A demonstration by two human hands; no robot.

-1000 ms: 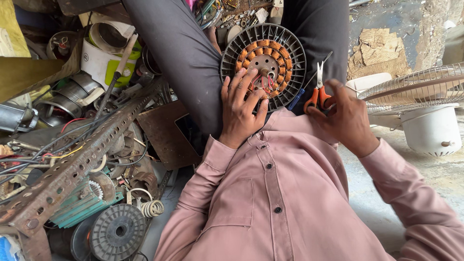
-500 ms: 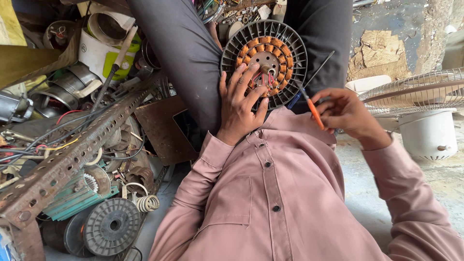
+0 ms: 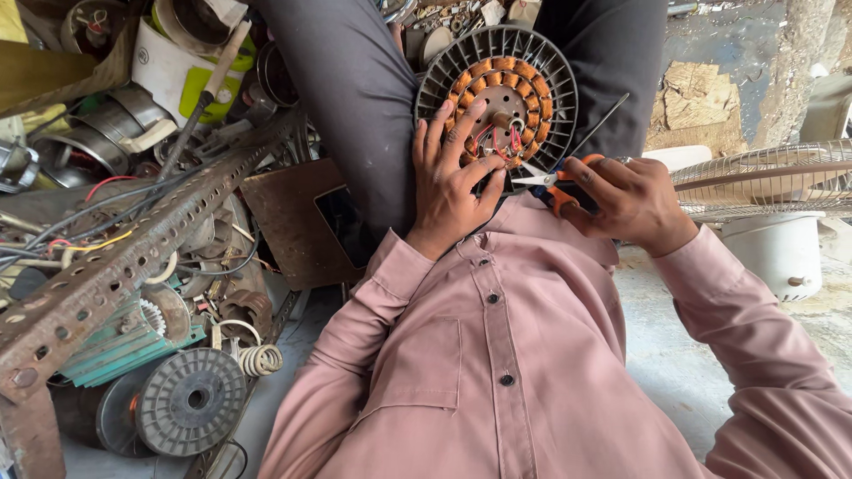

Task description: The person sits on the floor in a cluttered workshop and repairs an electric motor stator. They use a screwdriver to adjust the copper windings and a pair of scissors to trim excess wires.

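Since before, right hand (image 3: 632,202) swung its gripped scissors (image 3: 552,182) toward the stator (image 3: 499,96); left hand (image 3: 454,182) lies open on it

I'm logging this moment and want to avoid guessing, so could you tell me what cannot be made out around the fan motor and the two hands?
- Head view: the motor stator has its lower left hidden under the left hand.
- The cutter has its handles covered by the right hand; which wire its tips meet is too small to tell.
- The fan guard is cut off by the right edge.
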